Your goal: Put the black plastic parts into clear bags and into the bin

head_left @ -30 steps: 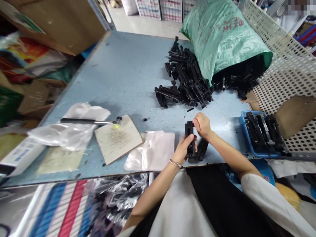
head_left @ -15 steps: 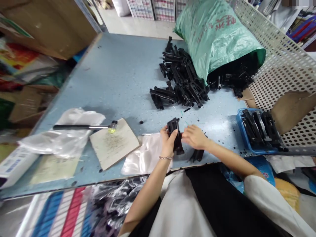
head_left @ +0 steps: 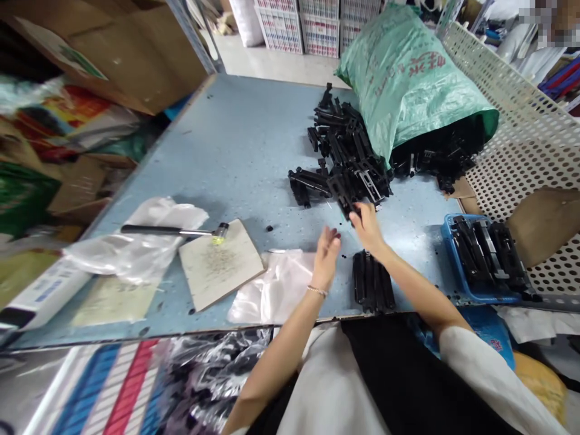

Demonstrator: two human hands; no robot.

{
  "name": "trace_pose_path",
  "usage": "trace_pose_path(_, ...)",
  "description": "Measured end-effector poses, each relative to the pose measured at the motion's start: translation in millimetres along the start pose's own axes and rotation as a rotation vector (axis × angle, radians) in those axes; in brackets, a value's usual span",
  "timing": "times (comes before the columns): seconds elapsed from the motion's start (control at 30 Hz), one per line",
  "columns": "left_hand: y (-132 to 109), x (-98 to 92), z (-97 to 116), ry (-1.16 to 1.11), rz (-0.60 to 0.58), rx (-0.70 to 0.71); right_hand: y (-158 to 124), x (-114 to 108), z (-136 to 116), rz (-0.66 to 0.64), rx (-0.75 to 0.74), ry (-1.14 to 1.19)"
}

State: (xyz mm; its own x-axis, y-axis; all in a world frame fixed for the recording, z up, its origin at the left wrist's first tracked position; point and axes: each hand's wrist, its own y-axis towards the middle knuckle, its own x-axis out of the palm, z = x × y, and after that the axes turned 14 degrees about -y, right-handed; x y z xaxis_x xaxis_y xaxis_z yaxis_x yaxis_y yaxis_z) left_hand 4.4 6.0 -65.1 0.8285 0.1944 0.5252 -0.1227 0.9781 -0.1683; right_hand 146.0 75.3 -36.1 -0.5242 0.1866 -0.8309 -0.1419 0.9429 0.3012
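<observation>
One black part (head_left: 341,194) pinched at near end by right hand (head_left: 368,228) (far end overlaps pile (head_left: 339,144) in view); best lifted clear without snagging. Left hand (head_left: 326,257) empty, fingers apart.

The green sack (head_left: 414,84) partly hides black parts (head_left: 446,151) inside, and the top edge crops a cardboard box (head_left: 142,57).

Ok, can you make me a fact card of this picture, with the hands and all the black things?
Right hand: pinching one end of a black part
Left hand: open, looks empty
Pile: black parts, beside the green bag
Green bag: on its side, more black parts at its mouth
Row of black parts: near the table's front edge
Blue basket: holds black parts
Hammer: head over the pale board
</observation>
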Motion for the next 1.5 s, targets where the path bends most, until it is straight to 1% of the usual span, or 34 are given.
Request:
trace_pose_path(0.07, 15, 5.8, 21, -0.23, 0.058, -0.074, -41, -11, -12, -0.041, -0.163, 0.081)
trace_pose_path(0.13, 17, 10.0, 36, -0.276, 0.056, -0.127, -65, -21, -18, -0.048, -0.267, 0.104)
trace_pose_path(0.17, 14, 11.5, 40, -0.25, 0.035, -0.141, -69, -26, -18, -0.018, -0.283, 0.087)
trace_pose_path(0.2, 7, 13.0, 43, -0.215, 0.002, -0.157, -68, -30, -17, 0.027, -0.288, 0.052)
trace_pose_path(0.27, -12, 16.6, 43, -0.163, -0.069, -0.217, -56, -33, -10, 0.098, -0.307, -0.048)
trace_pose_path(0.33, -33, 21.7, 40, -0.169, -0.112, -0.317, -40, -32, -3, 0.087, -0.374, -0.135)
trace_pose_path(0.4, -48, 27.2, 38, -0.184, -0.101, -0.372, -29, -26, 0, 0.046, -0.427, -0.171)
trace_pose_path(0.47, -53, 30.0, 38, -0.172, -0.064, -0.363, -27, -21, -3, 0.031, -0.405, -0.15)
trace_pose_path(0.57, -45, 25.7, 44, -0.175, 0.017, -0.294, -42, -19, -15, 0.025, -0.328, -0.086)
trace_pose_path(0.6, -40, 22.7, 48, -0.198, 0.042, -0.267, -50, -19, -18, 0.013, -0.346, -0.077)
trace_pose_path(0.67, -33, 17.1, 56, -0.242, 0.061, -0.22, -71, -21, -24, -0.023, -0.468, -0.094)
trace_pose_path(0.73, -31, 14.6, 62, -0.254, 0.026, -0.212, -91, -19, -29, -0.044, -0.591, -0.129)
trace_pose_path(0.77, -31, 14.6, 64, -0.239, 0.005, -0.211, -100, -18, -31, -0.044, -0.614, -0.14)
trace_pose_path(0.8, -33, 15.0, 66, -0.211, -0.001, -0.192, -106, -17, -34, -0.043, -0.606, -0.143)
trace_pose_path(0.83, -35, 15.3, 66, -0.174, 0.015, -0.14, -110, -16, -36, -0.05, -0.582, -0.134)
trace_pose_path(0.9, -38, 13.6, 64, -0.108, 0.087, 0.04, -107, -14, -38, -0.113, -0.552, -0.091)
trace_pose_path(0.93, -38, 11.0, 62, -0.098, 0.122, 0.126, -100, -14, -38, -0.16, -0.55, -0.065)
trace_pose_path(0.97, -38, 7.3, 57, -0.102, 0.143, 0.178, -88, -15, -35, -0.196, -0.54, -0.043)
trace_pose_path(1.0, -38, 2.8, 51, -0.11, 0.148, 0.177, -73, -15, -29, -0.207, -0.51, -0.035)
trace_pose_path(1.03, -38, -2.3, 43, -0.103, 0.137, 0.129, -55, -14, -21, -0.189, -0.45, -0.047)
trace_pose_path(1.07, -39, -7.3, 32, -0.07, 0.12, 0.06, -35, -13, -10, -0.135, -0.34, -0.077)
trace_pose_path(1.1, -41, -11.9, 21, 0.001, 0.101, -0.001, -14, -12, 3, -0.064, -0.206, -0.138)
trace_pose_path(1.13, -44, -15.7, 8, 0.104, 0.081, -0.031, 7, -10, 17, -0.003, -0.067, -0.219)
trace_pose_path(1.17, -47, -18.5, -5, 0.222, 0.062, -0.022, 27, -7, 31, 0.04, 0.065, -0.295)
trace_pose_path(1.2, -51, -20.3, -17, 0.34, 0.041, 0.019, 44, -5, 45, 0.045, 0.159, -0.351)
trace_pose_path(1.27, -56, -21.7, -34, 0.525, -0.006, 0.136, 66, 1, 65, 0.007, 0.262, -0.411)
trace_pose_path(1.33, -55, -20.6, -40, 0.628, -0.055, 0.218, 68, 4, 71, -0.015, 0.295, -0.411)
trace_pose_path(1.37, -52, -19.2, -39, 0.655, -0.075, 0.242, 62, 5, 67, 0.002, 0.297, -0.398)
trace_pose_path(1.43, -41, -13.7, -29, 0.647, -0.09, 0.27, 34, 6, 49, 0.072, 0.256, -0.358)
trace_pose_path(1.5, -26, -4.4, -13, 0.495, -0.081, 0.269, -6, 3, 23, 0.136, 0.136, -0.303)
